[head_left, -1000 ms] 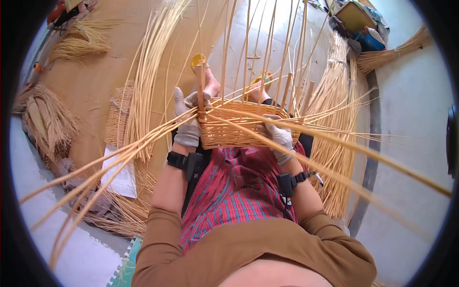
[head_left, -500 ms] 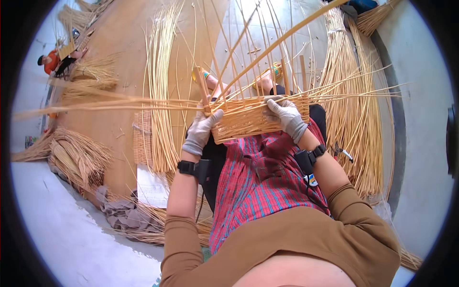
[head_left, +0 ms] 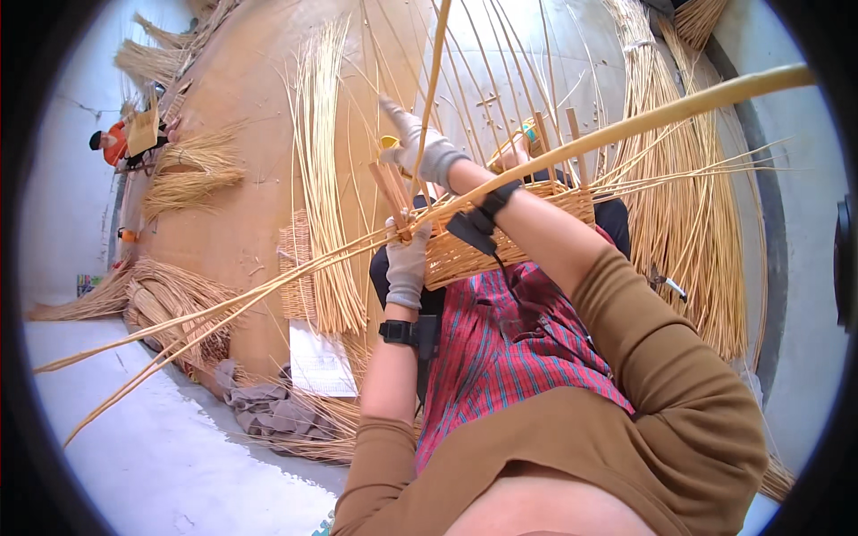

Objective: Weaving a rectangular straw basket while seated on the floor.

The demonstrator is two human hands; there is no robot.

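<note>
From the head view: clasping the left corner of a rectangular wicker basket (head_left: pixel 456 263), tightly woven and ribbed, in the left hand (head_left: pixel 407 263), gloved in pale knit. Held at the lap, over a red checked cloth apron (head_left: pixel 474 357). Reaching across the basket with the right hand (head_left: pixel 422 147), gloved alike, fingers stretched wide above a flat wooden corner stick (head_left: pixel 390 189); cannot tell whether touching the thin upright stakes. Trailing smooth, pale strands (head_left: pixel 344 252) to the lower left, and a thick round rod (head_left: pixel 679 113) to the upper right. Since half a second ago, shifted from right rim to left end with the right hand; still gripping the same corner with the left
</note>
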